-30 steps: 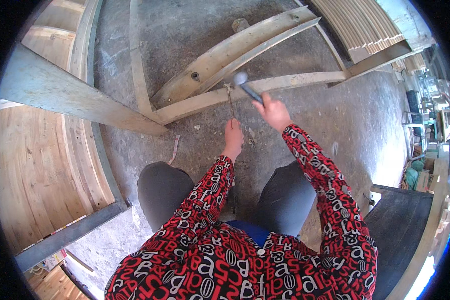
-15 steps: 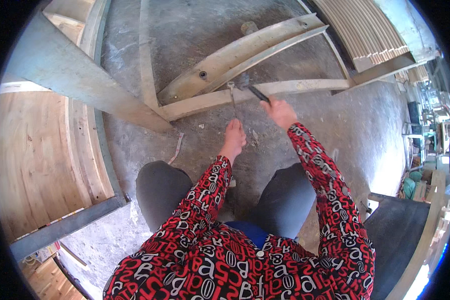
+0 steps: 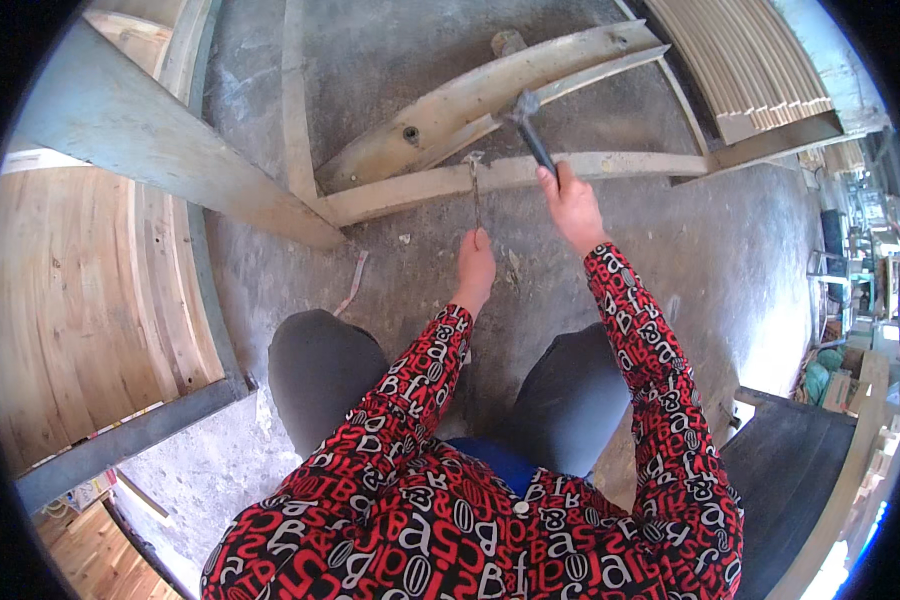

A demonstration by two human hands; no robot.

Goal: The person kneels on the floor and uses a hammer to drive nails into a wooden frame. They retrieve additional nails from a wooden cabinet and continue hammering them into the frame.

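Bare grey concrete floor (image 3: 730, 260) open right of the right hand (image 3: 574, 205), pale curved wooden rails (image 3: 490, 90) blocking ahead, slanted grey wooden beam (image 3: 150, 150) and knees closing left.

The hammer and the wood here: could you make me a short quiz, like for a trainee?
1. True or false: the right hand holds the hammer by its handle.
2. What does the left hand hold? A) a saw B) a thin metal rod C) a paintbrush
3. Fill in: the rod's top end meets a wooden ____ lying on the floor.

Key: 1 true. 2 B. 3 plank.
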